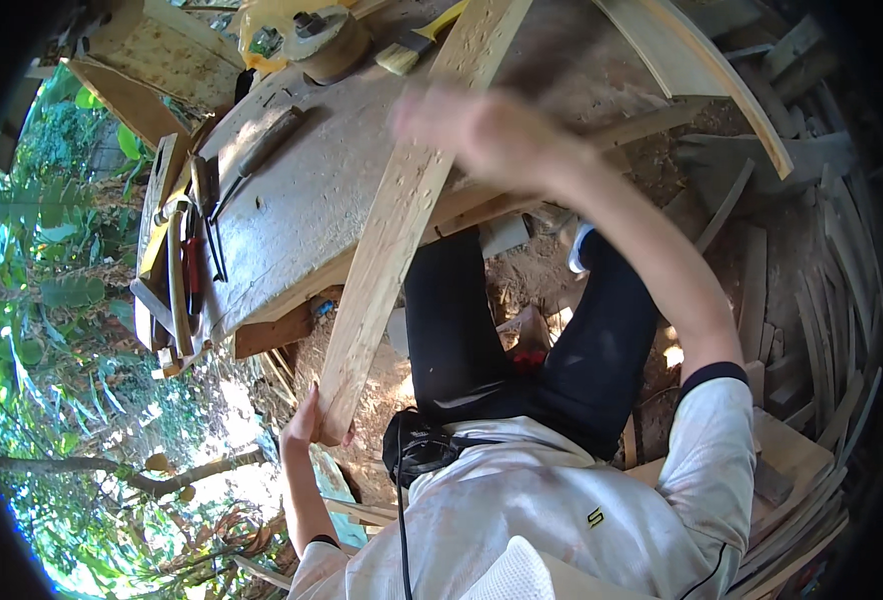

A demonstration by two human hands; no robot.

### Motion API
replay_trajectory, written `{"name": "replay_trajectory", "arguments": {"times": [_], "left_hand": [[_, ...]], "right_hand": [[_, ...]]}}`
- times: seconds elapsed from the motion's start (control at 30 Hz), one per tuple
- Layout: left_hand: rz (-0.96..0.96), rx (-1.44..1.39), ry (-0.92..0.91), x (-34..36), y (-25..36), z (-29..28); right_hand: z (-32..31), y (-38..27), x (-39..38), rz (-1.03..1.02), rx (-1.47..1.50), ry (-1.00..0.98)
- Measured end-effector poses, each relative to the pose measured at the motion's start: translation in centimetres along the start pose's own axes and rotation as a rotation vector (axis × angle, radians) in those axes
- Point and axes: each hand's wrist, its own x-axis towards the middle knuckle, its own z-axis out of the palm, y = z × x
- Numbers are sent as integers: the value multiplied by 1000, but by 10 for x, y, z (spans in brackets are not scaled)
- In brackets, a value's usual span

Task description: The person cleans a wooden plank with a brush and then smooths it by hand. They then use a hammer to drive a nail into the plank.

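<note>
A long pale wooden board (pixel 382 260) slants across the edge of the workbench (pixel 312 200), its near end close to my body. My left hand (pixel 312 422) is closed around that near end. Wet-looking drops or small marks (pixel 424 180) dot the board's upper face. Over the far half of the board my right hand (pixel 472 128) is smeared by motion, so its fingers and anything in them cannot be made out. Just beyond it on the bench lies a flat brush (pixel 402 55) with a yellow handle and pale bristles.
Hand tools lie at the bench's left end, among them a wooden-handled tool (pixel 270 140) and a red-handled tool (pixel 194 268). A round block (pixel 330 45) sits at the back. Curved wooden pieces (pixel 702 60) are at upper right; wood strips (pixel 832 300) pile up at right.
</note>
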Motion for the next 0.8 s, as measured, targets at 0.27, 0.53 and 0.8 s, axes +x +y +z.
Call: {"name": "replay_trajectory", "arguments": {"times": [0.27, 0.53, 0.8], "left_hand": [[-40, 138, 406, -36, -46, -56], [-208, 223, 484, -51, -47, -79], [-18, 326, 396, -78, -50, -72]], "right_hand": [[6, -9, -13, -44, 161, -62], [1, 45, -12, 41, -113, 8], [-54, 105, 16, 427, -160, 49]]}}
